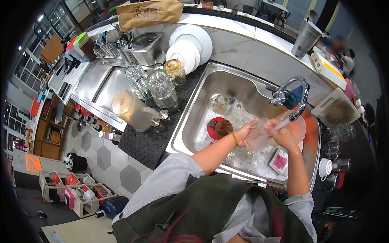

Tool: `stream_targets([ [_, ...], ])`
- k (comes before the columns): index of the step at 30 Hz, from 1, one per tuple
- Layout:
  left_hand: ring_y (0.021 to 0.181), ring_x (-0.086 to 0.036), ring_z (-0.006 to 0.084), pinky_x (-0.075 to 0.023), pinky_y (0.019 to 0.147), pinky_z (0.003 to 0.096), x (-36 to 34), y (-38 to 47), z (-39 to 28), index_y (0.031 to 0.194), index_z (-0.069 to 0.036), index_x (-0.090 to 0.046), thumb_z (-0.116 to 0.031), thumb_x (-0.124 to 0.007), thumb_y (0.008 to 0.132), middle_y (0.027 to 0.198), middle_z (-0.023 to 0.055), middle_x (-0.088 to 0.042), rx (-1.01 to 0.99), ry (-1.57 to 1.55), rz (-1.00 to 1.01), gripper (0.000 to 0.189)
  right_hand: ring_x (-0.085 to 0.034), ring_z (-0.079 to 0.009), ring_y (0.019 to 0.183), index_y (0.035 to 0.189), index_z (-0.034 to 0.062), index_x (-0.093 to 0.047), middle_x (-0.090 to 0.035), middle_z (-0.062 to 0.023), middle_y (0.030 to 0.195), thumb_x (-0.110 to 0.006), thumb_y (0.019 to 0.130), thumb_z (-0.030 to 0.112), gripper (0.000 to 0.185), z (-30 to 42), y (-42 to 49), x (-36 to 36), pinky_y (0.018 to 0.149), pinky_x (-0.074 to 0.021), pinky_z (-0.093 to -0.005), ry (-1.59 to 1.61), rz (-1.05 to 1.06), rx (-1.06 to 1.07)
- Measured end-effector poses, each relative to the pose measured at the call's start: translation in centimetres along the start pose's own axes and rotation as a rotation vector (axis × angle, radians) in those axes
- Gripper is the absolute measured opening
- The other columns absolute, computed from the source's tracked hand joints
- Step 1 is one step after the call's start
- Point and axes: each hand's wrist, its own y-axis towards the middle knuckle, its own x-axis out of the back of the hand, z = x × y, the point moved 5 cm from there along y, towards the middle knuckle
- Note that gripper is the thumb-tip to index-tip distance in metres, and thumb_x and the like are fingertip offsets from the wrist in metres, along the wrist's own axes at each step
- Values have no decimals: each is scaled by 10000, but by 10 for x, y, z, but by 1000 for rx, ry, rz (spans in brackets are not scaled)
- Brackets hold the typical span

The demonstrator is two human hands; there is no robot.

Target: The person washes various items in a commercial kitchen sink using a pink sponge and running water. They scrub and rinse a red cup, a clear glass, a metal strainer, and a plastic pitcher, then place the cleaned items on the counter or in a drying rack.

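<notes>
Over the stainless steel sink, my left hand and my right hand hold a clear, wet vessel between them, its exact kind blurred. Water runs from the chrome faucet beside my right hand. Suds lie on the sink's bottom. A glass mug stands near the back left of the basin. Left of my left hand, a brown cloth or filter rests on a red round item. A white container with a pink sponge-like thing sits below my right hand. Behind that hand is a translucent bowl.
Left of the sink, a black mat bears a large pitcher, upturned glass mugs and stacked white plates. More glasses and a white cup stand at the right. A tall cup is on the ledge.
</notes>
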Motion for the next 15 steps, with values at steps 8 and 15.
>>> stream_targets([
  [8,1088,-642,260,-517,949,502,16,13,12,1248,-100,-589,-394,-458,1009,1200,103,-651,-96,-142,-310,402,-661,-299,697,884,43,-657,-657,-160,755,-682,917,237,198,-6,-15,-12,632,-503,-377,-294,-217,397],
  [15,983,-641,223,-502,859,382,-15,-20,-38,1023,-36,-644,-229,-628,931,1085,79,-670,-863,1050,-842,214,-670,-151,799,1059,72,-577,-690,-51,908,-520,1041,310,245,-131,14,-38,677,-503,-313,828,-339,-245],
])
